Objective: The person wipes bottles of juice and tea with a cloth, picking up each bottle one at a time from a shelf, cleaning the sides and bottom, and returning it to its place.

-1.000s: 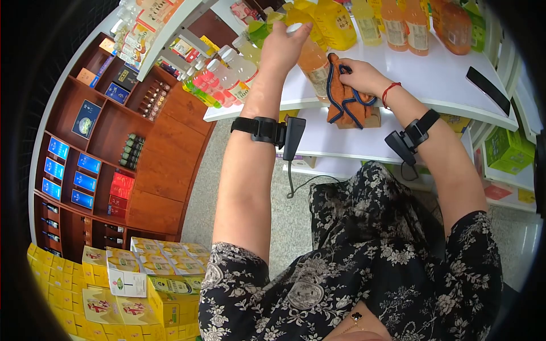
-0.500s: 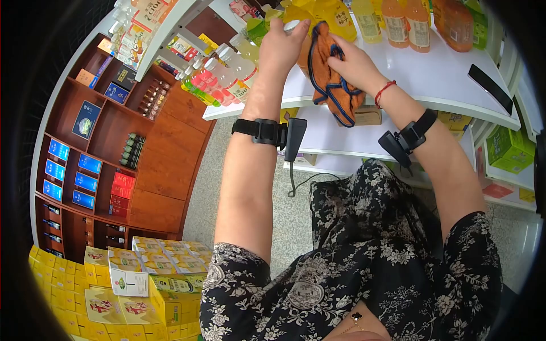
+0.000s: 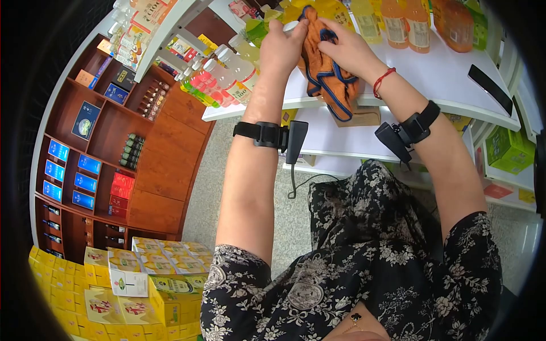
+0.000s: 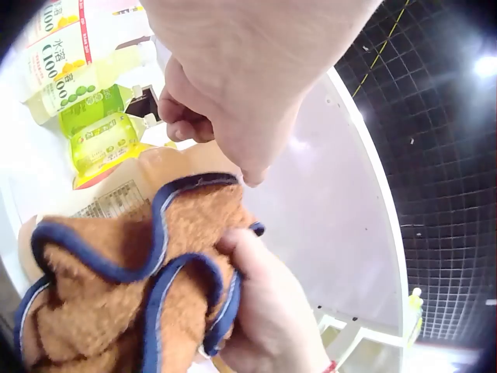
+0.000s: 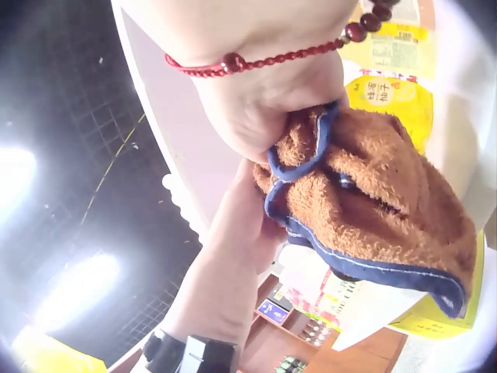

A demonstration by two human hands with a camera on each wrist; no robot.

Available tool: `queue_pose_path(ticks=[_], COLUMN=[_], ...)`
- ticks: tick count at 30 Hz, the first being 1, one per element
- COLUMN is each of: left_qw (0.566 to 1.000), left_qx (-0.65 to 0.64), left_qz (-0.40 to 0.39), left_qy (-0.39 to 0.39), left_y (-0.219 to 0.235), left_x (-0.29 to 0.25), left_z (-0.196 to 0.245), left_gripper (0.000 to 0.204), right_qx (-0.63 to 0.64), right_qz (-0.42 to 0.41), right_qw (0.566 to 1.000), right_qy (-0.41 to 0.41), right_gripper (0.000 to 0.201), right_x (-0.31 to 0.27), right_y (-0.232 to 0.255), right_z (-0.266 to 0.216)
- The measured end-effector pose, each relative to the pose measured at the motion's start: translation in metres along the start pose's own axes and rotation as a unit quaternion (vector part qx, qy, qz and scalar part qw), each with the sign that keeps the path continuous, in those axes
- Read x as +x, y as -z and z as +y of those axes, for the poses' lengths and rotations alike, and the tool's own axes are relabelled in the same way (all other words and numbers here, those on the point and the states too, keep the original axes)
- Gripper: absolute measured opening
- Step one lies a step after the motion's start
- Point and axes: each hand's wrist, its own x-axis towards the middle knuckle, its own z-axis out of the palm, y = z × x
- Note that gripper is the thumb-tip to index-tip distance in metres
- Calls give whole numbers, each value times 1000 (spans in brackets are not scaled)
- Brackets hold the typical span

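My left hand (image 3: 280, 52) grips a bottle of orange drink near its white cap (image 3: 290, 26). In the left wrist view the bottle's pale orange side (image 4: 182, 162) and label show behind a brown towel (image 4: 101, 318) with dark blue trim. My right hand (image 3: 354, 54) holds the bunched towel, thumb on top, against the bottle at the shelf's front edge. Most of the bottle's body is hidden by the cloth in the head view. Folds of the towel hang down past the shelf edge.
Behind the hands stand yellow packs (image 3: 335, 14) and orange bottles (image 3: 418, 25) on the white shelf (image 3: 421, 74). Clear-topped bottles (image 3: 239, 67) line up on the left. A black phone (image 3: 490, 88) lies at the right. Below the edge sits a cardboard box (image 3: 364, 116).
My right hand has lifted the towel up and leftward from beside the bottle, over its front and toward its neck. The left hand has kept its hold near the cap.
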Motion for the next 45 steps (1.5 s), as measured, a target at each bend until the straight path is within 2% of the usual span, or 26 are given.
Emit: queue_pose_path(ticks=[2, 4, 6, 8, 9, 12, 17, 19, 20, 22, 25, 29, 31, 32, 34, 35, 39, 41, 42, 43, 45], left_qw=[1000, 1000, 1000, 1000, 1000, 1000, 998, 999, 999, 997, 997, 995, 999, 999, 999, 997, 986, 984, 995, 997, 993], left_qx=[-16, 5, 9, 11, 5, 5, -12, -4, -5, -18, -56, -44, 2, 1, -16, -41, -88, -117, -57, -29, -41], left_qz=[-5, -2, 2, 4, 0, -4, -30, -22, -19, -31, -40, -75, -52, -49, 26, 57, 123, 72, 47, 18, 10], left_qy=[7, 15, 13, 11, 19, 28, 51, 36, 37, 63, 36, 51, 4, 7, -13, -25, -67, -110, -66, -66, -111], left_y=[1, 3, 2, -1, -1, 1, 3, 4, 5, 7, 7, 12, 10, 8, 13, 13, 5, -5, -12, -22, -58], left_x=[1, 0, 1, 1, 2, 2, 1, -1, -4, -5, -1, 6, 14, 21, 35, 44, 68, 72, 74, 80, 88], left_z=[-1, 0, -1, -3, -4, -2, -2, 0, 1, 3, -4, -2, -8, -9, -3, 1, 34, 55, 63, 67, 65], left_gripper=[71, 72, 69, 67, 67, 67, 65, 63, 63, 60, 57, 56, 53, 53, 51, 43, 47, 50, 46, 48, 57], right_qx=[21, -35, -53, -47, -73, -87, -108, -67, -68, 11, -1, -6, -15, -16, -13, -13, -21, -21, -21, -12, -2], right_qz=[12, 22, 32, -141, -178, -199, -208, -153, -154, -105, -129, -128, -135, -138, -126, -134, -142, -130, -137, -143, -155], right_qw=[1000, 997, 997, 985, 977, 972, 968, 980, 981, 985, 983, 986, 984, 984, 986, 985, 985, 987, 987, 985, 982], right_qy=[2, 61, 53, -87, -94, -87, -92, -103, -101, -137, -129, -111, -116, -113, -104, -111, -91, -88, -81, -97, -106], right_gripper=[54, 54, 53, 53, 51, 50, 50, 53, 53, 49, 49, 50, 51, 51, 51, 50, 50, 50, 50, 49, 50], right_x=[0, -4, -14, -23, -26, -36, -31, -37, -41, -49, -52, -50, -49, -50, -52, -51, -50, -51, -51, -49, -50], right_y=[-4, -12, -13, -2, -3, 5, 21, 23, 22, 25, 25, 24, 23, 23, 22, 23, 23, 23, 23, 24, 25], right_z=[2, 20, 33, 34, 41, 53, 53, 66, 70, 67, 65, 71, 69, 69, 66, 65, 65, 64, 63, 61, 60])
